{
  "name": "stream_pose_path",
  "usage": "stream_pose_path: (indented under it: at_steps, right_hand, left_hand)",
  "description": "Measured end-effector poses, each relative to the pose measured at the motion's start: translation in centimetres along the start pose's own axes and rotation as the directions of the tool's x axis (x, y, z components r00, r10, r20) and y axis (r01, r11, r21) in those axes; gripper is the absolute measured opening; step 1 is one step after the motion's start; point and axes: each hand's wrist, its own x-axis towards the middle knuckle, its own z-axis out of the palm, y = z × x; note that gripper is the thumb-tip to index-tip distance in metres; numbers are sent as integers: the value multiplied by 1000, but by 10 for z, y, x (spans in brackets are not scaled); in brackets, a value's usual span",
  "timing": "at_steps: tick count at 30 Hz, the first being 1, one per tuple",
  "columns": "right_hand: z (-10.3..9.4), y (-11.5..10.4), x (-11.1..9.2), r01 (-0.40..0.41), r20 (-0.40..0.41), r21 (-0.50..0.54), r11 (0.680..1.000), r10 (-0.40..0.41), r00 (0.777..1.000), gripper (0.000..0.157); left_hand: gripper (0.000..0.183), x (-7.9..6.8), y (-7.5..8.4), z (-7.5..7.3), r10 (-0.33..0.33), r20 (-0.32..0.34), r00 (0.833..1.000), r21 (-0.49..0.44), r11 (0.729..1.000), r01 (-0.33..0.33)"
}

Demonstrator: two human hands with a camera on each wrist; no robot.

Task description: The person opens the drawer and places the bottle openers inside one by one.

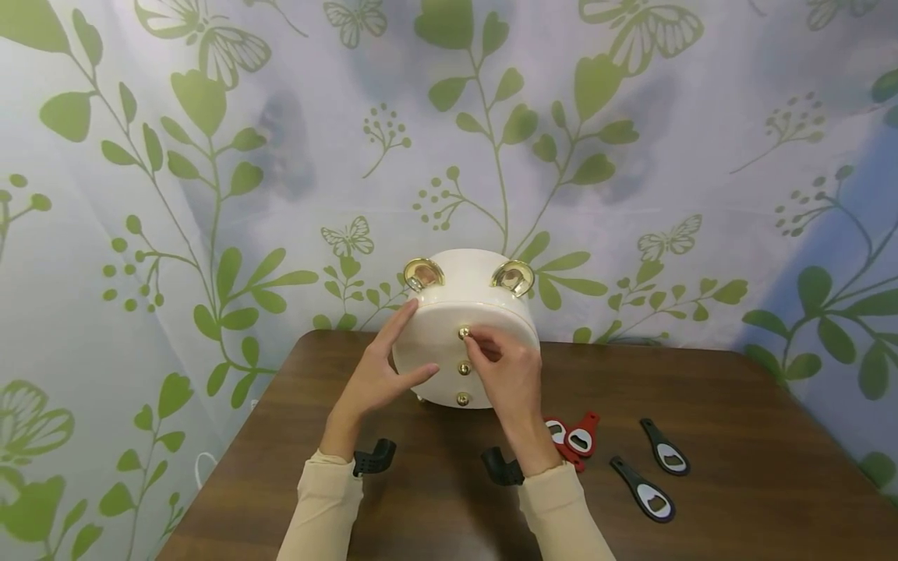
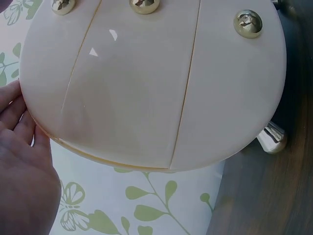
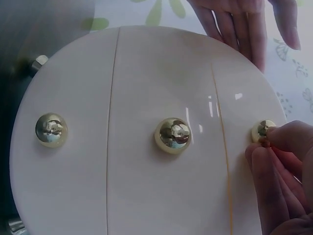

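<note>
right hand pinches top knob of unlabelled cream box.

Round cream box stands on table, glossy front face toward camera, split by two fine seams into three drawer fronts. Three gold ball knobs in vertical row: top knob, middle knob, bottom knob. Two gold horseshoe-shaped fittings on top. Small metallic feet below.

top knob half hidden by fingers | box edge-cropped
</note>
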Motion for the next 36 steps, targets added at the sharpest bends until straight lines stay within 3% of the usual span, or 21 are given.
stream_pose_path:
  at_steps: [13, 20, 29, 36]
  right_hand:
    - [0, 3, 2, -15, 16, 21, 1000, 14, 1000, 12]
    - [-1, 7, -4, -75, 55, -30, 997, 77, 996, 9]
    - [1, 17, -17, -62, 130, -85, 994, 73, 989, 6]
    - [-1, 21, -26, -97, 173, -150, 984, 123, 977, 6]
  left_hand:
    - [96, 0, 2, -1, 20, -5, 1000, 22, 1000, -20]
    - [97, 1, 3, -1, 4, -5, 1000, 37, 999, -4]
    - [96, 0, 1, 1, -16, -3, 1000, 35, 999, 16]
    - [98, -1, 6, 0, -28, -8, 1000, 20, 999, 28]
